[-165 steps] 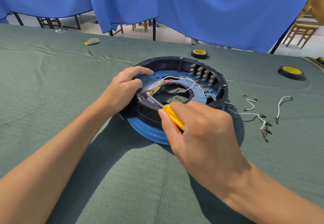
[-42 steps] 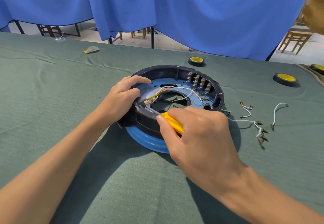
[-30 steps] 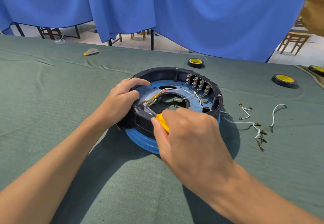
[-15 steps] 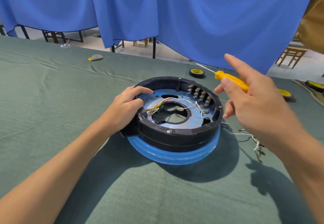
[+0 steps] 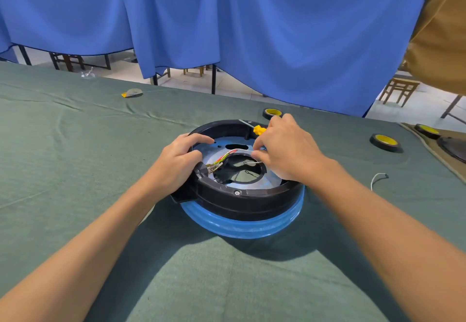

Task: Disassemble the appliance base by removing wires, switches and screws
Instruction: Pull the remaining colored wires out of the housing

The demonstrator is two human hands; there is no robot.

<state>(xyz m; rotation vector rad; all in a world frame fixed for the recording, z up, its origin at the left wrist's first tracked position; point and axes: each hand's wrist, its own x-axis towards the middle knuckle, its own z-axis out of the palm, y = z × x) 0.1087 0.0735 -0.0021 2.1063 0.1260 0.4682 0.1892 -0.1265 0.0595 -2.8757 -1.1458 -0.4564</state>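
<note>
Now, left hand (image 5: 176, 165): grips the left rim of the round black-and-blue plastic appliance base (image 5: 242, 203).
Right hand (image 5: 287, 152): holds the yellow-handled screwdriver (image 5: 258, 129), fingertips pinching a thin white wire (image 5: 242, 149).

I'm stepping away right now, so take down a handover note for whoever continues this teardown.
Left hand grips the appliance base at its left rim.
Right hand holds the yellow screwdriver and pinches a white wire inside the base.
Done: one loose wire lies on the cloth, right.
Left: coloured wires and the front rim screw are in place; switches hidden behind the right hand.
</note>
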